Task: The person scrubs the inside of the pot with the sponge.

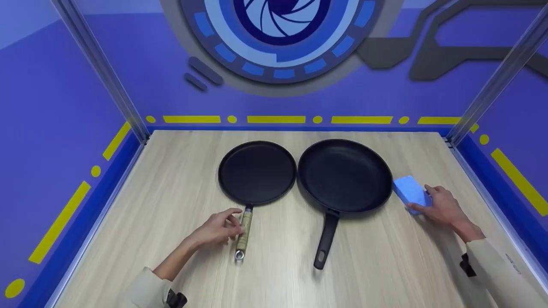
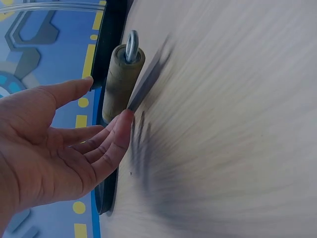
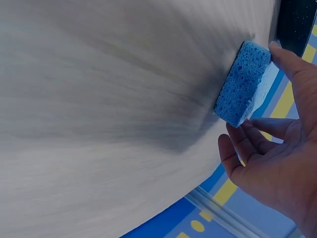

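A flat round black pan (image 1: 257, 172) lies left of centre, its wooden-looking handle (image 1: 244, 231) ending in a metal ring. My left hand (image 1: 218, 227) is at the left side of that handle. Its thumb and fingers are spread apart, and the fingertips come close to the handle; whether they touch is unclear. To the right sits a deeper black frying pan (image 1: 345, 175), its black handle (image 1: 327, 241) pointing toward me. A blue sponge (image 1: 412, 193) is beside this pan's right rim. My right hand (image 1: 445, 207) pinches the sponge (image 3: 242, 82) between thumb and fingertips.
Both pans stand side by side on a light wood-grain table (image 1: 282, 273), rims nearly touching. Blue printed panels (image 1: 274, 102) enclose the back and sides, with metal posts (image 1: 107, 77) in the corners.
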Demonstrator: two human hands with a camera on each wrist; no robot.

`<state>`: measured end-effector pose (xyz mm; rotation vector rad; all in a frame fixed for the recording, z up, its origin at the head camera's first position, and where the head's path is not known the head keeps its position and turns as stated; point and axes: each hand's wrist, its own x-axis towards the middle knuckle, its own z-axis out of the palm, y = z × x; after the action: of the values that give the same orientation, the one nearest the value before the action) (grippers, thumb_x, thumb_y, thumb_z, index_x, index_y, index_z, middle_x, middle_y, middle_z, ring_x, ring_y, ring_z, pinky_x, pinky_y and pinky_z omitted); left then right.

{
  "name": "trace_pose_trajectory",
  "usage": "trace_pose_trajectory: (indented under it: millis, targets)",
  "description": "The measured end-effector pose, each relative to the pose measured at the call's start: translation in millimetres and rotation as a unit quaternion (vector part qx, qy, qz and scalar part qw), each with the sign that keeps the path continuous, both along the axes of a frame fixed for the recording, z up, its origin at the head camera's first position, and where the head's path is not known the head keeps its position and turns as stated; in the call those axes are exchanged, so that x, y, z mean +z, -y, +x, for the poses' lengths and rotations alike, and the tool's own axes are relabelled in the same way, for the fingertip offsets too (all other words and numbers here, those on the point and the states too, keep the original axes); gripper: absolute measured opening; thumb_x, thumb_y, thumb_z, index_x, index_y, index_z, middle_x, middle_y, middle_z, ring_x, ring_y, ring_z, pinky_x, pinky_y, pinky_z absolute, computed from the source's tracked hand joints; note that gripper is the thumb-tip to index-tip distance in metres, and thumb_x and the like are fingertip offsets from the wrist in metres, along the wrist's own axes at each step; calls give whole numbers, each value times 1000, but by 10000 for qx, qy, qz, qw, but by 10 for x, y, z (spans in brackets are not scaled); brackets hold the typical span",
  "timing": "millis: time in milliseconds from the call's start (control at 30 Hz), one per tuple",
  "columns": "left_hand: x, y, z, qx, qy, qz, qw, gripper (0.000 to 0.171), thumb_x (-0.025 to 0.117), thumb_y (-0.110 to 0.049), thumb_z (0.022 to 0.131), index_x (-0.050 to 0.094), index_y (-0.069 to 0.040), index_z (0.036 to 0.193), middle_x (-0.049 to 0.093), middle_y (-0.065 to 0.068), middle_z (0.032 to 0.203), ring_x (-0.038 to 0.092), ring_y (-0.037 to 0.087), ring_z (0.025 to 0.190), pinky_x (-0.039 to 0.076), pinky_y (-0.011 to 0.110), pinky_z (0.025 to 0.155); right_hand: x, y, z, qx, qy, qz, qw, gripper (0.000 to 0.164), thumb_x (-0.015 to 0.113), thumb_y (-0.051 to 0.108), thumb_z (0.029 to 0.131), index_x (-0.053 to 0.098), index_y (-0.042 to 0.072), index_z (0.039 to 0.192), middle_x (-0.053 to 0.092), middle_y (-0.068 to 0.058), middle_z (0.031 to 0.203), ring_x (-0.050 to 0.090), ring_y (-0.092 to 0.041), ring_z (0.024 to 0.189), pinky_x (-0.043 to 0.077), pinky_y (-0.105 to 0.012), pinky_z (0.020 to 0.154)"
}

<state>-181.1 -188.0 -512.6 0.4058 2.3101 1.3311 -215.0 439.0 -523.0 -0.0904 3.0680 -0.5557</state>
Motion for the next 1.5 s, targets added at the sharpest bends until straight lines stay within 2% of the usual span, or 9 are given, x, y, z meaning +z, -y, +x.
trace_pose_trajectory:
  millis: [233, 400, 500, 700, 933, 1100, 1200, 1367, 1500]
  targets:
    - [-4, -38, 27, 180, 363, 192, 9990, 64, 70, -18, 97, 41, 5, 149, 63, 15, 111, 69, 19, 85, 59, 37, 67, -14, -20, -20, -212, 140, -338, 9991, 95, 74, 47, 91, 38, -29, 137, 44, -51, 129, 48, -60, 115, 44, -72, 97]
    - [-18, -85, 39, 89, 548, 301, 9980, 67, 70, -15, 97, 37, 6, 151, 59, 14, 111, 68, 14, 81, 60, 39, 68, -23, -110, 6, -286, -109, -399, 9987, 85, 75, 42, 90, 48, -30, 127, 53, -49, 121, 56, -56, 106, 48, -69, 91]
    - [-23, -104, 46, 2, 562, 342, 9978, 68, 71, -13, 96, 35, 7, 151, 58, 13, 109, 68, 14, 77, 62, 40, 69, 24, -165, -16, -335, -256, -390, 9984, 82, 75, 39, 91, 49, -30, 126, 53, -49, 121, 57, -57, 105, 48, -69, 90]
    - [-20, -105, 68, 119, 446, 173, 9988, 68, 74, -12, 93, 39, 6, 149, 57, 12, 106, 66, 13, 74, 61, 37, 67, 308, -110, -180, -345, -582, -351, 9971, 79, 75, 35, 90, 48, -29, 127, 53, -50, 121, 57, -58, 105, 48, -70, 89]
    - [-18, -93, 93, 99, 166, -563, 9982, 76, 80, -17, 88, 41, 6, 149, 63, 7, 99, 60, 13, 83, 52, 28, 77, 745, 179, -416, -109, -776, -268, 9966, 76, 74, 35, 92, 48, -24, 132, 54, -47, 125, 58, -56, 106, 49, -68, 86]
    - [7, -95, 93, 115, 204, -526, 9983, 74, 80, -17, 88, 42, 6, 148, 62, 8, 98, 57, 15, 84, 50, 27, 74, 991, 477, -539, 102, -921, -292, 9953, 74, 76, 34, 90, 50, -21, 133, 55, -44, 127, 57, -54, 108, 49, -65, 86]
    - [18, -115, 87, 79, 219, -541, 9983, 75, 80, -16, 86, 43, 5, 148, 62, 9, 99, 58, 15, 83, 49, 27, 72, 1102, 665, -582, 254, -881, -298, 9953, 75, 77, 34, 90, 49, -20, 135, 53, -44, 131, 54, -54, 113, 47, -65, 90]
    - [36, -158, 74, -96, 32, -925, 9957, 80, 83, -17, 82, 43, 2, 149, 63, 7, 98, 57, 15, 84, 48, 28, 78, 1240, 975, -653, 469, -818, -263, 9952, 77, 77, 34, 89, 48, -16, 139, 51, -40, 136, 52, -53, 120, 46, -65, 97]
    - [27, -176, 71, -241, -87, -978, 9949, 74, 83, -16, 81, 48, 1, 144, 63, 8, 96, 55, 16, 82, 46, 30, 76, 1307, 1258, -705, 680, -930, -304, 9929, 77, 78, 33, 89, 49, -14, 141, 52, -38, 136, 52, -50, 121, 46, -62, 101]
